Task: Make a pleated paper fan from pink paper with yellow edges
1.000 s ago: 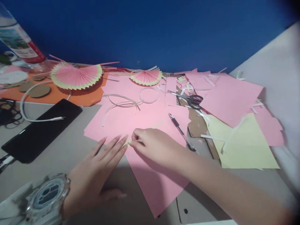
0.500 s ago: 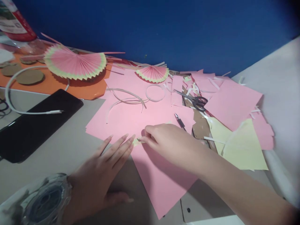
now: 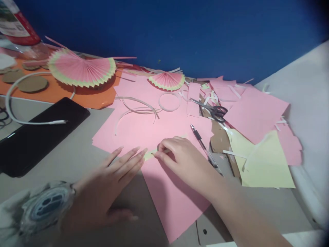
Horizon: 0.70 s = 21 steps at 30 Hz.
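My left hand [image 3: 108, 185] lies flat on the table, fingers stretched out, their tips on the edge of a large pink paper sheet [image 3: 144, 133]. A clear watch [image 3: 42, 207] is on that wrist. My right hand [image 3: 180, 157] is closed in a pinch on a small pale yellow paper strip [image 3: 150, 154] that lies on the pink sheet, right beside my left fingertips. A pen [image 3: 205, 149] lies just right of my right hand.
Scissors [image 3: 213, 109] rest among pink scraps at the back. Two pink pleated fans [image 3: 82, 70] [image 3: 167, 80], a paper ring [image 3: 169, 102], yellow paper [image 3: 262, 161], a black phone [image 3: 36, 135] with a white cable [image 3: 31, 120], an orange sheet [image 3: 84, 96] and a bottle [image 3: 15, 24] surround the spot.
My right hand slid slightly left and nearer along the yellow strip, uncovering more of the pen. My left hand stayed flat in place. The view shifted a little.
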Each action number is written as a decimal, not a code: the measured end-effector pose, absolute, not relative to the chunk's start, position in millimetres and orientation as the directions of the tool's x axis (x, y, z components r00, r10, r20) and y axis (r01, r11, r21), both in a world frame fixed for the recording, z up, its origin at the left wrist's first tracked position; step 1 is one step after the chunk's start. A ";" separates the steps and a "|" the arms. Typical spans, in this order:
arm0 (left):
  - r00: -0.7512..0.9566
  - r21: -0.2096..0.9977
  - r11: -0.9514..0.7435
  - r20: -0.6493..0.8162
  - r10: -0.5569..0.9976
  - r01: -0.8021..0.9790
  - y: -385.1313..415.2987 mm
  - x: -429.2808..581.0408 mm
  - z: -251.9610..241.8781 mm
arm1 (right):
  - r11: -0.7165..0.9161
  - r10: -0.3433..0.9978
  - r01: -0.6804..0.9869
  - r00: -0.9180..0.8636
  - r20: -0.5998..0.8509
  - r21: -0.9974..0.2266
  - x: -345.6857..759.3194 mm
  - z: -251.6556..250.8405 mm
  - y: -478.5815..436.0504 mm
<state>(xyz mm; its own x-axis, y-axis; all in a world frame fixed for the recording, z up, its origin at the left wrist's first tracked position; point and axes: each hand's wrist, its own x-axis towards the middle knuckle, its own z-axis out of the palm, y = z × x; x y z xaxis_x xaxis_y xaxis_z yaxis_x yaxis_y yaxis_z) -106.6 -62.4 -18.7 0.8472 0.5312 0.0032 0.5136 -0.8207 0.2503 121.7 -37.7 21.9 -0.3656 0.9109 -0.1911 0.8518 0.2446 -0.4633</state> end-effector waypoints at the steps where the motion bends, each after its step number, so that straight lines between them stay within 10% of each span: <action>1: 0.861 0.263 -0.830 -0.002 0.509 0.491 -59.0 -108.6 -17.6 | 0.241 0.910 0.841 -0.369 -0.188 -0.485 122.8 21.2 -37.7; 21: 0.764 0.041 -0.765 0.039 0.644 0.642 -84.2 -101.3 6.6 | 0.262 0.916 0.813 -0.379 -0.131 -0.519 124.9 18.9 -43.0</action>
